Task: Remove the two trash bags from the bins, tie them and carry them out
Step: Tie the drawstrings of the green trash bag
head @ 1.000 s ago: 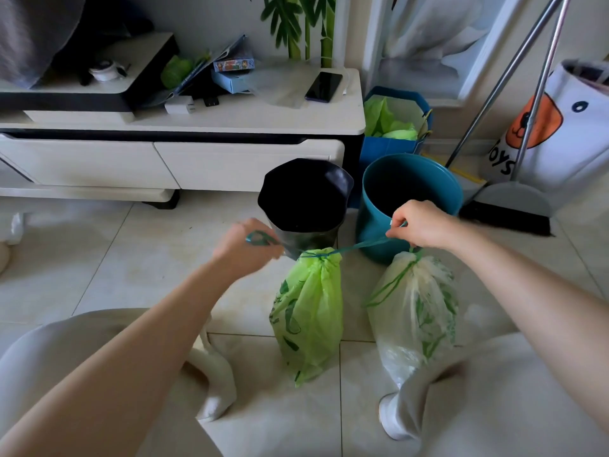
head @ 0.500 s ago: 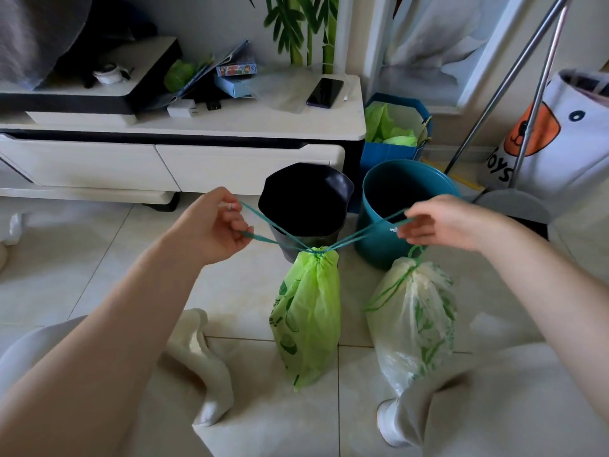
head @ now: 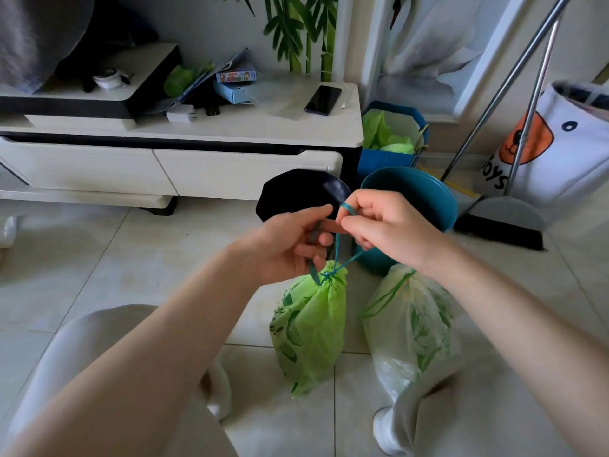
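1. We are in the tying step: the bright green plastic drawstring trash bag [head: 309, 328] stands on the tiled floor [head: 125, 258] in front of the black plastic bin [head: 301, 192] and the round teal plastic bin [head: 425, 199], its neck cinched with a first knot visible.
2. Our left hand [head: 290, 245] has its fingers curled round one end of the thin teal drawstring [head: 336, 252], pinching it just above the knot.
3. Our right hand [head: 385, 225] pinches the other end, with a loop of string over a fingertip; both hands meet close above the bag.
4. The second bag, a translucent white plastic trash bag with green print [head: 408, 328], stands just beside the green one, its string drawn; we cannot tell if it is knotted.
5. Next, we judge, one end must pass through the loop and both be pulled apart to lock a second knot, gently, since the thin string could snap or tear the neck.
6. Carrying both bags out remains undone.
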Available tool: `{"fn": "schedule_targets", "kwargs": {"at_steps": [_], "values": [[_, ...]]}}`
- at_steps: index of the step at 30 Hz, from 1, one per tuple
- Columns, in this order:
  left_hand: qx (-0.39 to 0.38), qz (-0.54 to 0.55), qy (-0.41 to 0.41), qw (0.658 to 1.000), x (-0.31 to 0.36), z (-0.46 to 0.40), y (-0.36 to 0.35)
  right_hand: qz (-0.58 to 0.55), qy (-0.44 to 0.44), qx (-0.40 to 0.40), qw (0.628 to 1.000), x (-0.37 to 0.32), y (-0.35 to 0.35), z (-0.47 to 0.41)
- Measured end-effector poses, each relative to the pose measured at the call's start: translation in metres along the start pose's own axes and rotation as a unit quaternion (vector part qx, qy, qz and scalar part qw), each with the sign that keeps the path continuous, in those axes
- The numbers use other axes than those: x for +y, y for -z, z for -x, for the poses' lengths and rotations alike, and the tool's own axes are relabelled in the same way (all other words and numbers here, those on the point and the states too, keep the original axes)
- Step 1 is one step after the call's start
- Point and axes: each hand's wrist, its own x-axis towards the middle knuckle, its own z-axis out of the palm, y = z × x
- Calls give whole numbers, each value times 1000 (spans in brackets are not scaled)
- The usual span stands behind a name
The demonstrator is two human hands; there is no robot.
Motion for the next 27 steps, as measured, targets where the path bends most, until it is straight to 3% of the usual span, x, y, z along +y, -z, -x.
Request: {"fn": "schedule_targets", "kwargs": {"at_steps": [5, 14, 16, 19, 21, 24, 27], "values": [[16, 33, 8, 999, -7, -17, 0, 52, -1, -16, 999, 1, -2, 1], [58, 176, -111, 976, 5, -20, 8, 103, -56, -99, 988, 31, 0, -1], [59, 151, -120, 979, 6, -17, 8, 57, -84, -86, 991, 43, 8, -4], [59, 31, -144, 987, 2, -17, 9, 28, -149, -55, 987, 67, 22, -7], [41, -17, -142, 989, -4, -17, 8, 109, -187, -55, 975, 89, 27, -6], [22, -64, -137, 988, -8, -14, 4, 322, -193, -62, 925, 123, 32, 1], [25, -75, -138, 987, -7, -12, 4, 376, -222, -41, 899, 154, 43, 14]]}}
